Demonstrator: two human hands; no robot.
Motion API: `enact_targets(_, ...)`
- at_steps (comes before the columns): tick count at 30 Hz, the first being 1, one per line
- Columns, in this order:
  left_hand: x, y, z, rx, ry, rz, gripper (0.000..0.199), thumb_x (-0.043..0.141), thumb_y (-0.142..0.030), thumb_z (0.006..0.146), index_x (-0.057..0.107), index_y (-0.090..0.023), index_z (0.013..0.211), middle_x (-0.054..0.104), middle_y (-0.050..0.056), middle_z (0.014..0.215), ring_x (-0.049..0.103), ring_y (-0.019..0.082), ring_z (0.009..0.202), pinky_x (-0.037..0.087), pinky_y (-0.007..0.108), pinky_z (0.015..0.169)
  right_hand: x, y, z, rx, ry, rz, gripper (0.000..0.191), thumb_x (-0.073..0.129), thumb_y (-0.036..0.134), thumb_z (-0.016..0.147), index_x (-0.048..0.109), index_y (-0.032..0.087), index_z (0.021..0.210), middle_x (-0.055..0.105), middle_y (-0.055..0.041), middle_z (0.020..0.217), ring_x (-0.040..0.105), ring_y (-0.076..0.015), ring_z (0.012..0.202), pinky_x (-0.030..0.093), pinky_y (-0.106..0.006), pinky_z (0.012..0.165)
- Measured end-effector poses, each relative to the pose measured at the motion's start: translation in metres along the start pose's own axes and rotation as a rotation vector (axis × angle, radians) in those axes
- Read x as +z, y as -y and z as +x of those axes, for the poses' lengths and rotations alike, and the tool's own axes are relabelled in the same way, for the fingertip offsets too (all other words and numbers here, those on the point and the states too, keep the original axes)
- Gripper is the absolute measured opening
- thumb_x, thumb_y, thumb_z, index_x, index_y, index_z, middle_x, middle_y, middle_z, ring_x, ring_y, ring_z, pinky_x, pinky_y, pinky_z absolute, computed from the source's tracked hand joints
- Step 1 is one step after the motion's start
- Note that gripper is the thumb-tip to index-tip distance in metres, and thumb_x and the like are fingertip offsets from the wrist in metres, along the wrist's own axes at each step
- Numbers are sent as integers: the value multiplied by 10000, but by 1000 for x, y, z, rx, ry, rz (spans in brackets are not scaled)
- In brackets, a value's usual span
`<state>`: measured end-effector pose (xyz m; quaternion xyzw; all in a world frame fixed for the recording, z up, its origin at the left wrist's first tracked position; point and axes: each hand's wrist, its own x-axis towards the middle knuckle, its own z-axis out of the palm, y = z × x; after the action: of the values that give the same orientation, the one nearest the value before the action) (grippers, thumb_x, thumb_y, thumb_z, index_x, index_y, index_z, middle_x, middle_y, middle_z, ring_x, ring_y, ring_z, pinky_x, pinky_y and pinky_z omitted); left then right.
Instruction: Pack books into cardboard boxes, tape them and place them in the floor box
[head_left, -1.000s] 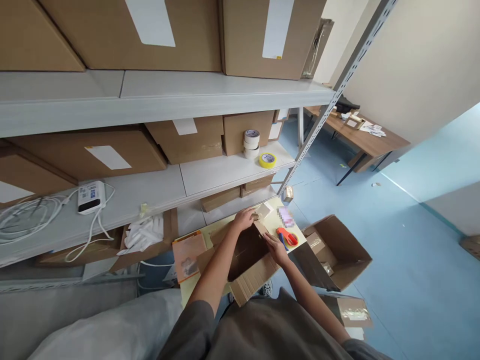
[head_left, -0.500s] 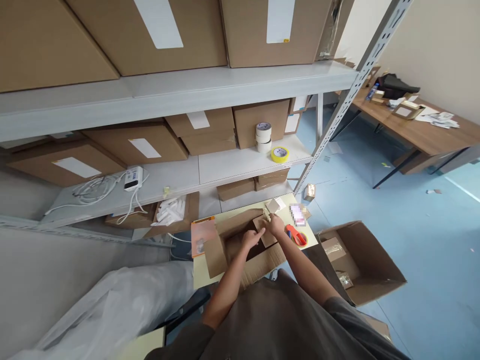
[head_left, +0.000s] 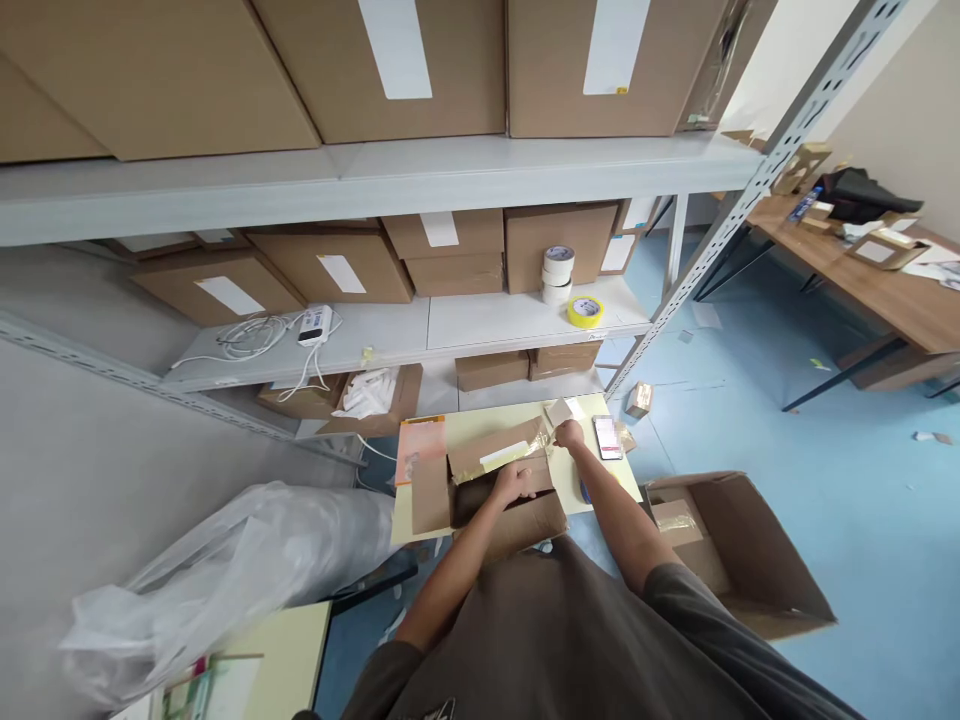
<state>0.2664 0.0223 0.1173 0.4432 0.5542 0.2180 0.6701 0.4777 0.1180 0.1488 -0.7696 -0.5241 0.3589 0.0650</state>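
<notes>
An open cardboard box (head_left: 525,522) stands on the cream tabletop with its flaps spread. My left hand (head_left: 513,484) is closed on the box's right inner flap, thumb over the edge. At the back right corner, shiny clear packing tape (head_left: 539,437) is stuck to the far flap, which also bears a white label (head_left: 504,456). My right hand (head_left: 569,436) is closed in a fist beside that corner, at the loose end of the tape. The fingertips are partly hidden.
A phone (head_left: 608,437) and a small white piece of card (head_left: 563,410) lie on the table (head_left: 405,515). An orange-edged sheet (head_left: 420,448) is at left. Shelving (head_left: 495,335) stands ahead, holding boxes and tape rolls. A large open carton (head_left: 772,560) is at right.
My right hand has moved from the box's right flap to beyond its back right corner. The far flap now leans inward, showing its label. The camera view has turned left.
</notes>
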Motion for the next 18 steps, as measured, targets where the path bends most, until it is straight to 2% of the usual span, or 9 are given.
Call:
enact_targets(3,0,3,-9,-6,-43,119,395,765,-468,909,660,-161,1135,725,16,773,718,162,569,546,240,585,-14,6,3,-13,-69,-77,219,668,183,899,777,81,1060,804,-221,952,785,-266,904,550,-260,753)
enact_targets(5,1,7,-17,-30,-34,230,335,766,-444,912,672,-165,1073,732,20,765,721,165,574,532,228,574,-32,13,10,-49,-122,-117,288,655,186,901,759,73,1144,783,-262,1126,761,-293,1058,544,-280,838)
enact_targets(8,2,9,-29,-26,-43,326,229,739,-378,934,672,-174,1016,770,52,886,728,161,602,516,222,558,-65,27,25,-133,-135,-140,288,631,203,908,767,120,1147,776,-217,1209,730,-286,1131,534,-286,896)
enact_targets(10,4,4,-33,40,-102,365,169,698,-337,958,658,-180,1004,771,57,962,726,148,615,500,214,553,-84,34,34,-189,-70,-136,193,681,186,854,796,157,1006,810,-147,1097,741,-262,1069,537,-260,868)
enact_targets(12,7,-6,-34,107,-144,395,138,657,-314,977,638,-188,1028,759,43,963,713,134,599,481,207,550,-94,36,38,-228,20,-108,90,731,167,798,791,176,864,820,-90,941,757,-232,947,547,-236,798)
enact_targets(15,13,-22,-36,128,-132,442,177,605,-327,1000,621,-199,1120,745,29,913,690,138,560,478,223,565,-92,34,32,-249,139,-6,15,773,182,782,760,189,788,807,-47,814,761,-192,769,567,-219,688)
enact_targets(18,18,-32,-42,171,-149,601,275,572,-454,1023,669,-207,1097,748,74,907,732,216,700,526,290,683,-79,29,23,-231,205,161,66,784,226,815,735,192,843,812,-50,824,760,-174,664,605,-240,644)
